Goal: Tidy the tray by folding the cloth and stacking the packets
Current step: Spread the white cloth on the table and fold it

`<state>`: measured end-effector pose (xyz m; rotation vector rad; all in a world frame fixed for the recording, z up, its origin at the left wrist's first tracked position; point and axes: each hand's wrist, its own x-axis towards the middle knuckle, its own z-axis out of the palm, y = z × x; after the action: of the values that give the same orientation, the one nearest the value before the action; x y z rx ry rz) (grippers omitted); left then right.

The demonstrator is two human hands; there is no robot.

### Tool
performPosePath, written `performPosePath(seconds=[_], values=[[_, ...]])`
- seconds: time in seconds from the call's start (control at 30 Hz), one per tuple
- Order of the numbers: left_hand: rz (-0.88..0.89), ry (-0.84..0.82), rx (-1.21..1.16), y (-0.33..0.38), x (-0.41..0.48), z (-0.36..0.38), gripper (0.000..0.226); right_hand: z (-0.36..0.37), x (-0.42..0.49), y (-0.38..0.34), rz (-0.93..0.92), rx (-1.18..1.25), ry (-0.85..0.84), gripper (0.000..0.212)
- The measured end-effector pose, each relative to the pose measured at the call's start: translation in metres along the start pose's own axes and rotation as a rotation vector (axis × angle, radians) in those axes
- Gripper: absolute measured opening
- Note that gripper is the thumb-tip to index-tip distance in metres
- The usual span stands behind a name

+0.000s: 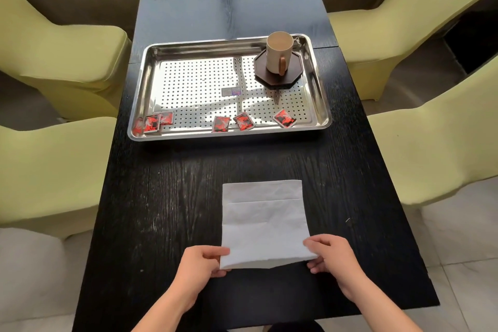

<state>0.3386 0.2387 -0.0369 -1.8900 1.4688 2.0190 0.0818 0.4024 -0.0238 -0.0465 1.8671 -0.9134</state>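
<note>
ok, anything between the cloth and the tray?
Nothing: the head view shows only bare black table between the cloth and the tray.

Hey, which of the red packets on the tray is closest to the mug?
The rightmost packet, turned cornerwise by the tray's near rim, almost directly in front of the mug. All the others lie further left.

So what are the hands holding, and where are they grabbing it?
Both hold the white cloth. The left hand pinches its near left corner and the right hand pinches its near right corner.
</note>
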Motion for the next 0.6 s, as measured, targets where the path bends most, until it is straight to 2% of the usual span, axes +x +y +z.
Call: performPosePath(seconds=[0.07, 0.13, 0.23, 0.4, 0.6], values=[[0.053, -0.014, 0.085, -0.007, -0.005, -0.005, 0.034, -0.006, -0.002, 0.002, 0.032, 0.043, -0.047, 0.018], [0.112, 0.001, 0.134, -0.01, -0.01, -0.007, 0.028, -0.012, -0.003, 0.002, 0.021, 0.061, -0.099, 0.034], [0.197, 0.051, 0.169, -0.002, -0.01, -0.01, 0.027, -0.02, -0.004, -0.002, -0.089, -0.025, -0.195, 0.047], [0.395, 0.166, 0.256, 0.02, 0.001, -0.01, 0.024, -0.016, 0.005, -0.018, -0.276, -0.248, -0.096, 0.033], [0.368, 0.181, 0.156, 0.051, 0.027, -0.001, 0.015, -0.001, 0.032, -0.045, -0.356, -0.263, 0.102, 0.005]])
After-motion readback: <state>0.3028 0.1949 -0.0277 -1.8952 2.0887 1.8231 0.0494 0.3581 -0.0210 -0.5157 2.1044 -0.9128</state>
